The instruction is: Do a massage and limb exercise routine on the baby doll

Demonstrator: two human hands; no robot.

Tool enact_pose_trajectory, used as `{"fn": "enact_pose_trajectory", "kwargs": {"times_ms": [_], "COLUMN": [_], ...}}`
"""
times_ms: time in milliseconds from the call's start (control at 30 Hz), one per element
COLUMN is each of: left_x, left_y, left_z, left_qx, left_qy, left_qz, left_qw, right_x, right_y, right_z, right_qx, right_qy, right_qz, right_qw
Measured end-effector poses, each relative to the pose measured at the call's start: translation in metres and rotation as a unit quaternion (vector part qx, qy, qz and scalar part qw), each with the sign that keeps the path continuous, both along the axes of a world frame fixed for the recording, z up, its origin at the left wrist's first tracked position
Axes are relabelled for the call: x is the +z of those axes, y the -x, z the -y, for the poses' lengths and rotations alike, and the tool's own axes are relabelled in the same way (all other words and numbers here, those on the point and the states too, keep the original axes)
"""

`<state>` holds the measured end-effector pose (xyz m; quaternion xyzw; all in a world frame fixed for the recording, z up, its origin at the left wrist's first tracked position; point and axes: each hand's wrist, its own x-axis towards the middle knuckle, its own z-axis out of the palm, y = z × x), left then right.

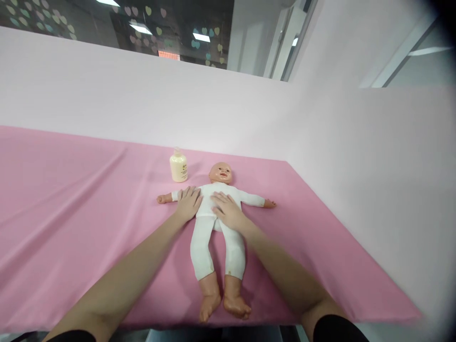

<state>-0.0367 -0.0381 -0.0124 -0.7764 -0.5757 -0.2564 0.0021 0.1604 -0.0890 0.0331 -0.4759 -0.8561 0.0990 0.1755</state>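
A baby doll (234, 247) with a white cloth body lies on its back, head away from me and feet toward me, arms spread to both sides. My left hand (188, 203) rests flat with fingers outstretched over the doll's arm and the side of its torso, on the left. Across the middle of the chest and belly lies my right hand (228, 209), its fingers also extended. Neither hand grips anything. A cream pump bottle (178, 167) stands upright just beyond my left hand, left of the doll's head.
The doll and bottle are on a pink-covered table (89, 199) with some creases in its sheet. A white wall (142, 99) borders the far edge, another the right side. Above the far wall is a window (178, 23) with heart-shaped stickers.
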Motion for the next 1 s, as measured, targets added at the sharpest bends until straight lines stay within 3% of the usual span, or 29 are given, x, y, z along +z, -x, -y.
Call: {"fn": "enact_pose_trajectory", "kwargs": {"times_ms": [200, 333, 467, 667, 1000], "left_x": [0.006, 0.030, 0.049, 0.054, 0.049], "left_y": [-0.014, -0.026, -0.043, -0.059, -0.074], "left_z": [0.016, 0.042, 0.071, 0.091, 0.113], "left_qx": [-0.179, -0.284, -0.386, -0.446, -0.547], "left_qy": [0.074, 0.117, 0.109, 0.090, 0.070], "left_qz": [0.068, 0.028, -0.008, -0.026, -0.038], "left_qw": [0.979, 0.951, 0.916, 0.890, 0.833], "right_x": [-0.026, -0.039, -0.044, -0.048, -0.054], "right_y": [-0.031, -0.037, -0.039, -0.040, -0.040], "right_z": [-0.034, -0.042, -0.049, -0.055, -0.060], "right_qx": [-0.139, -0.144, -0.144, -0.160, -0.158], "right_qy": [-0.015, -0.034, -0.052, -0.061, -0.062], "right_qz": [-0.075, -0.102, -0.126, -0.155, -0.190], "right_qw": [0.987, 0.984, 0.980, 0.973, 0.967]}}
